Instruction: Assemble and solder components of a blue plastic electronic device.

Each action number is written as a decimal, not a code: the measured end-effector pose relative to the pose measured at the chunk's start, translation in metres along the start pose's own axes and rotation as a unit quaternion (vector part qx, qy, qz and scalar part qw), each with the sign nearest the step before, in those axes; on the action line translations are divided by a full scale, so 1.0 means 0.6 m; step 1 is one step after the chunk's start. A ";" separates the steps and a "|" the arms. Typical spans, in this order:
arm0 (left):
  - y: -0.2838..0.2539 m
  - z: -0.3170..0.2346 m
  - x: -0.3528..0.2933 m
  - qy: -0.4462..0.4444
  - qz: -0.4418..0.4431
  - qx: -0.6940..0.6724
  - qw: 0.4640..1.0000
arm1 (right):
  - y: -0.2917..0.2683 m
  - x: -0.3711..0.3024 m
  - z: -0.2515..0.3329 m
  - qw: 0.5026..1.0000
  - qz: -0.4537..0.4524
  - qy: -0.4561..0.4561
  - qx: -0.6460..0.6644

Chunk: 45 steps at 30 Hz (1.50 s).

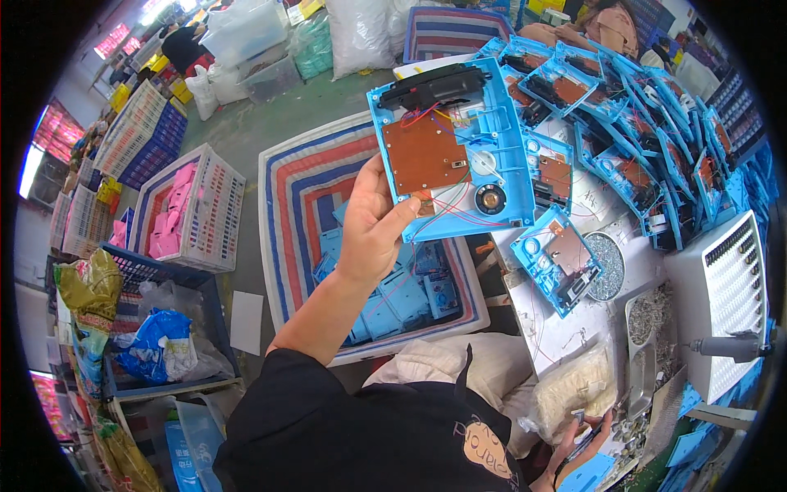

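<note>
Raised in front of me, my left hand (373, 217) grips a light blue plastic housing (508, 164) by its left edge, thumb on the inner side. Inside the housing are a brown circuit board (422, 156), a long black part (434, 86) along the top, a round speaker (490, 198) and loose red wires. Down at the lower right, my right hand (570, 455) has its fingers closed around a small dark object that I cannot make out. Beside that hand lies a clear bag of pale small parts (578, 389). A smaller blue housing (557, 258) with a board rests on the white table.
Many wired blue housings (631, 176) are heaped at the right. A round dish of screws (605, 266) and a metal tray (643, 328) stand on the table (533, 328). Left of it is a striped-lined bin (275, 221) holding blue parts. A white rack (721, 287) stands at far right.
</note>
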<state>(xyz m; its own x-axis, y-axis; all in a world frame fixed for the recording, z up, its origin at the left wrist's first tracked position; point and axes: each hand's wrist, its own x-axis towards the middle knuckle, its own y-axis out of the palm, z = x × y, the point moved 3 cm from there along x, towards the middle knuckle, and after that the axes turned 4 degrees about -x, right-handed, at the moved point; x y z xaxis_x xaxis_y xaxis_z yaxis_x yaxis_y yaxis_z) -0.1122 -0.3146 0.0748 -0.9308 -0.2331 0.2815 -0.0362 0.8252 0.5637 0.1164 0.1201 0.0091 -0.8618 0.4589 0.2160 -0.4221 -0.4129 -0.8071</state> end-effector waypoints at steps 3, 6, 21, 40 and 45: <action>-0.012 0.050 0.024 -0.084 0.046 -0.116 0.989 | -0.002 0.001 -0.009 1.000 -0.013 0.017 0.012; -0.031 0.112 0.100 -0.191 0.061 -0.196 0.960 | 0.000 0.003 -0.006 0.999 -0.017 0.006 0.033; -0.027 0.264 0.495 -0.073 -0.191 -0.060 0.977 | -0.018 0.013 -0.032 0.999 -0.038 0.003 0.032; 0.059 0.428 0.692 -0.172 -0.123 0.319 0.924 | -0.012 0.030 -0.060 0.996 -0.051 0.042 0.057; 0.063 0.421 0.710 -0.166 -0.151 0.375 0.899 | -0.006 0.030 -0.076 0.988 -0.052 0.089 0.113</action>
<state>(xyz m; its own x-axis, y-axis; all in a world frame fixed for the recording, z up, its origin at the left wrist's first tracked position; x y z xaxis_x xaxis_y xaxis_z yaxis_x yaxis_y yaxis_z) -0.6019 -0.2531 0.0200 -0.8899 -0.4418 -0.1137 -0.4254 0.8937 -0.1426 0.1153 0.1655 -0.0093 -0.7557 0.6309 0.1756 -0.5757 -0.5121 -0.6375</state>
